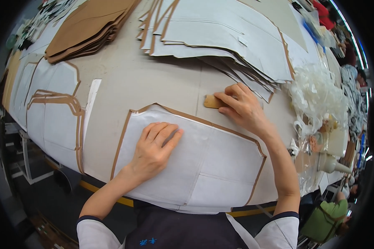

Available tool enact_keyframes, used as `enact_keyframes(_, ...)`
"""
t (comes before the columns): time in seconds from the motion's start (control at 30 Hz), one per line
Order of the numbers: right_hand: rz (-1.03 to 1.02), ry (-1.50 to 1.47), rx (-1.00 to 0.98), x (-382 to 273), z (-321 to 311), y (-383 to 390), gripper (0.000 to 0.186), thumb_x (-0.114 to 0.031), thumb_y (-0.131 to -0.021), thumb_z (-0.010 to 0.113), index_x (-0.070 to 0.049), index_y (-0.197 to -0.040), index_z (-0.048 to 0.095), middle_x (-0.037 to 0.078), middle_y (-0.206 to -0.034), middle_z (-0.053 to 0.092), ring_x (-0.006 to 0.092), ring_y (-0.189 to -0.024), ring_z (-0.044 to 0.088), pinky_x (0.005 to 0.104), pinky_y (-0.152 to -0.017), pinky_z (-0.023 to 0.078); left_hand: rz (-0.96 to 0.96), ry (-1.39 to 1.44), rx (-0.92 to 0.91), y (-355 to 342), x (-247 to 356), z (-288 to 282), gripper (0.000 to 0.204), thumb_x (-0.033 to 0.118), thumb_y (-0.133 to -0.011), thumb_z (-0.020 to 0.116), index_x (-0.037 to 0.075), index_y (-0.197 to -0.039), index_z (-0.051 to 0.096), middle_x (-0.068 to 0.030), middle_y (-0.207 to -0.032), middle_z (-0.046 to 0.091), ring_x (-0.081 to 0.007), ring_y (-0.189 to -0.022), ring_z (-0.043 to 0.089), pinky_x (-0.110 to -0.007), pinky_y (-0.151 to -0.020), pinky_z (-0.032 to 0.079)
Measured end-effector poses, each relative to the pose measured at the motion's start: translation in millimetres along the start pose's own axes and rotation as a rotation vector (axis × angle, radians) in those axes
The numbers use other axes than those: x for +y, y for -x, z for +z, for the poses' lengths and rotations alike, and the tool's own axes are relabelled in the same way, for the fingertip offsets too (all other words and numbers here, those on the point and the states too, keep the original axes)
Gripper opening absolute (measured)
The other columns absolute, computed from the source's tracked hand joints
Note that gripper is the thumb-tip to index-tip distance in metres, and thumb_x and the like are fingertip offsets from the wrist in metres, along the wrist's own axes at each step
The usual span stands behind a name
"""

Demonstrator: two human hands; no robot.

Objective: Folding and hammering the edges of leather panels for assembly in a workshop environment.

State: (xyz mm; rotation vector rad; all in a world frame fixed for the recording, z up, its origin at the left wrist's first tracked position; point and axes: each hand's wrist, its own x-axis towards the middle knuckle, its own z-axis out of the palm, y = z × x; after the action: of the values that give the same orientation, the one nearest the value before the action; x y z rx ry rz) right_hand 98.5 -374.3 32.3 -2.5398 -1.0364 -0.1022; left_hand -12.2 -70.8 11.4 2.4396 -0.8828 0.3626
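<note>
A white panel with brown edging [187,174] lies on the table before me. My left hand [156,147] rests on it, fingers slightly bent and apart, holding nothing. Just beyond the panel's top edge, my right hand [241,106] grips a small yellowish tan block [212,101] with thumb and fingertips, low over the bare table surface. Part of the block is hidden under the fingers.
A brown stack [87,29] and white brown-edged pieces [220,29] lie at the back. More panels [52,128] sit left. Clear plastic [316,99] and a bottle [328,164] are at right. A co-worker in green [324,220] is at lower right.
</note>
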Motion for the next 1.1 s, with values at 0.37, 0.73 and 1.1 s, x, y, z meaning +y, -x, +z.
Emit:
enact_keyframes(0.37, -0.166, -0.215, -0.395, -26, -7, -71, 0.042, -0.014, -0.086, 0.082, -0.013, -0.127, 0.075, 0.008, -0.111, 0.061, 0.0247, -0.082, 0.066, 0.0395, -0.070, 0.055, -0.222, -0.130, 0.033, 6, -10, -5, 0.050, 0.010, -0.082, 0.078, -0.001, -0.130, 0.068, -0.0197, -0.145, 0.058, -0.0355, -0.134, 0.054, -0.047, -0.106, 0.046)
enact_keyframes(0.73, -0.529, -0.046, -0.361, -24, -1, -101, 0.039, -0.005, -0.082, 0.067, -0.006, -0.120, 0.072, 0.008, -0.103, 0.059, 0.0252, -0.101, 0.058, 0.0393, -0.094, 0.046, -0.271, -0.142, -0.016, 7, -11, 1, 0.058, 0.016, -0.080, 0.080, 0.004, -0.135, 0.068, -0.0226, -0.150, 0.054, -0.0372, -0.137, 0.052, -0.048, -0.108, 0.044)
enact_keyframes(1.1, -0.622, -0.059, -0.369, -30, 13, -134, 0.034, -0.009, -0.083, 0.068, -0.006, -0.116, 0.074, 0.006, -0.103, 0.057, 0.0233, -0.100, 0.055, 0.0366, -0.088, 0.045, -0.278, -0.181, -0.036, 6, -13, 1, 0.063, 0.022, -0.083, 0.077, -0.009, -0.135, 0.062, -0.0210, -0.148, 0.056, -0.0346, -0.135, 0.054, -0.047, -0.106, 0.045)
